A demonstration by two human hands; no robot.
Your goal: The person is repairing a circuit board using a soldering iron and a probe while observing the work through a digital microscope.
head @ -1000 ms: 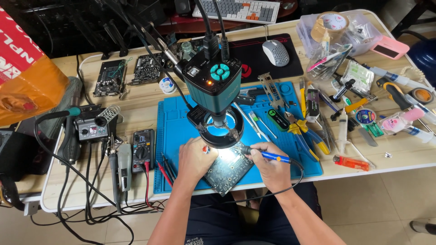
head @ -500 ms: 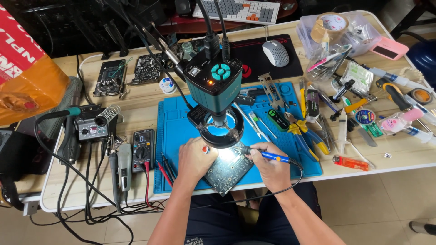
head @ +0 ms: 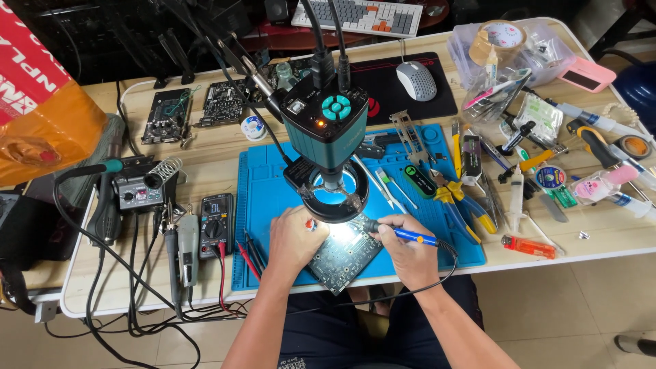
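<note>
A dark circuit board (head: 345,256) lies tilted on the blue work mat (head: 273,198), lit from above by the ring light of a teal microscope camera (head: 326,123). My left hand (head: 295,239) rests on the board's left edge, fingers curled, with a small red-tipped item pinched at the fingertips. My right hand (head: 404,247) grips a blue-handled soldering iron (head: 403,234), its tip pointing left under the ring light (head: 335,198) onto the board. The tip itself is hidden in the glare.
A soldering station (head: 137,188), a multimeter (head: 216,222) and tangled cables lie left of the mat. Pliers (head: 454,198), tweezers, syringes, tape rolls and an orange lighter (head: 527,246) crowd the right. Spare boards (head: 167,113), a mouse (head: 416,80) and a keyboard (head: 365,15) sit at the back.
</note>
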